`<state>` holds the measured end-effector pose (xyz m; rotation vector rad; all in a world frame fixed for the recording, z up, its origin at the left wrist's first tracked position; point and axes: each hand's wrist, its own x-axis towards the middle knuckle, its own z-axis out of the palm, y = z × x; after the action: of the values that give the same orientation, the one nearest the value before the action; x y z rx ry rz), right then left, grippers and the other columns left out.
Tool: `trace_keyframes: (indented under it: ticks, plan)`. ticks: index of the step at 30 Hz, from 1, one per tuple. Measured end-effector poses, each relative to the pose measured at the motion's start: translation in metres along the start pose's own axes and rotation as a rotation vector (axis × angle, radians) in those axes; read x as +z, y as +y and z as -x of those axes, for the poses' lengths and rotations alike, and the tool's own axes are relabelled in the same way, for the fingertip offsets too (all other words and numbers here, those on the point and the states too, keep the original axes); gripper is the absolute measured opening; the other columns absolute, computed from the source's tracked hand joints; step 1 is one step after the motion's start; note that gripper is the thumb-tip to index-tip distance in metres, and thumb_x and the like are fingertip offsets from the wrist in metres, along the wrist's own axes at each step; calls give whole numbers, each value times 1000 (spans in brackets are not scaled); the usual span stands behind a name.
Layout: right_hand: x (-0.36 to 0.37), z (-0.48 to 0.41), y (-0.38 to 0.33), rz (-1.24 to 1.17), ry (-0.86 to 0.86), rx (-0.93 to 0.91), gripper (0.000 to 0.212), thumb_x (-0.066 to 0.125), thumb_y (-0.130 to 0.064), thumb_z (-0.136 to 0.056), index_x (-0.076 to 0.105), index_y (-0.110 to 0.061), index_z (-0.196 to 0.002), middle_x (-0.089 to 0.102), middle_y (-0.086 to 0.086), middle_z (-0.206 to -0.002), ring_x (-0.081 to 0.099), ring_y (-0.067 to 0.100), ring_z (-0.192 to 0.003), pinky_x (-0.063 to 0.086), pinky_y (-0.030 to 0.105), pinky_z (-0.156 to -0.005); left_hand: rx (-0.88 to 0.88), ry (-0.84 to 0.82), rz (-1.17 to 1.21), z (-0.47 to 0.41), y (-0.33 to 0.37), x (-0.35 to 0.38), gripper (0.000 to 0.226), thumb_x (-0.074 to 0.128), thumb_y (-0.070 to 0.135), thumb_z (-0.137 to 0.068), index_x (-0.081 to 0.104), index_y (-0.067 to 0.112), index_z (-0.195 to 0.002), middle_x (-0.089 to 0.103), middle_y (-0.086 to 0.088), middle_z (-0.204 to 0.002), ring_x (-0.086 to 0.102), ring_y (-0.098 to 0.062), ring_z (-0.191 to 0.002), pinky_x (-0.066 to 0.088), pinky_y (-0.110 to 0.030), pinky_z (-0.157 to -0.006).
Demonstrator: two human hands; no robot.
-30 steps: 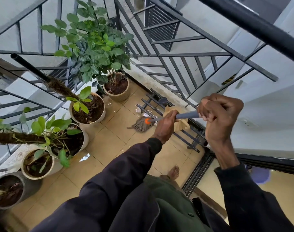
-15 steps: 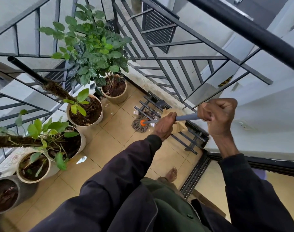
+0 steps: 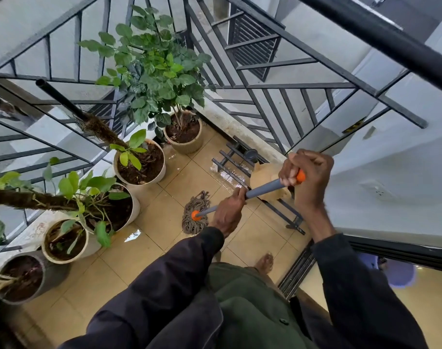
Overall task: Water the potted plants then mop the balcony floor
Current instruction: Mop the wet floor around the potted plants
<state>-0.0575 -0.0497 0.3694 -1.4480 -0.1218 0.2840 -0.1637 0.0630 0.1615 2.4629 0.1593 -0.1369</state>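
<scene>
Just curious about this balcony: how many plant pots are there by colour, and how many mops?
White or cream pots: 3
Tan pot: 1
Grey pot: 1
Mop: 1
Total: 6

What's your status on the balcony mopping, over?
Left hand and right hand both shut on mop handle. Mop head down on wet tiles. Metal rack lies just beyond it.

No writing, label, brand or number can be read anywhere in the frame; the pots, mop, railing and walls carry no legible marks.
</scene>
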Motion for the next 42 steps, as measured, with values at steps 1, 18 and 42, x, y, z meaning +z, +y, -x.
trace_keyframes:
  ticks: [1,18,42]
  plan:
    - [5,8,2,-2,104,9,35,61,-8,-86,51,-7,-52,38,2,-43,34,25,-41,38,27,-51,-4,-8,-11,2,-1,0,36,53,-5,-96,43,11,-128,58,-10,-104,57,-20,-67,58,-39,-61]
    - [6,13,-13,157,91,-375,46,57,-5,-87,60,-39,-55,43,-26,-50,41,20,-40,33,42,-43,177,78,228,-70,36,-19,25,51,-15,-90,50,4,-107,59,-12,-94,52,-18,-73,56,-33,-65]
    - [22,-25,-26,19,-364,-63,49,57,-10,-88,53,-31,-45,37,-19,-40,31,9,-31,33,19,-52,-74,91,163,-21,18,-36,21,50,2,-101,44,10,-120,60,-10,-90,54,-20,-71,56,-36,-64]
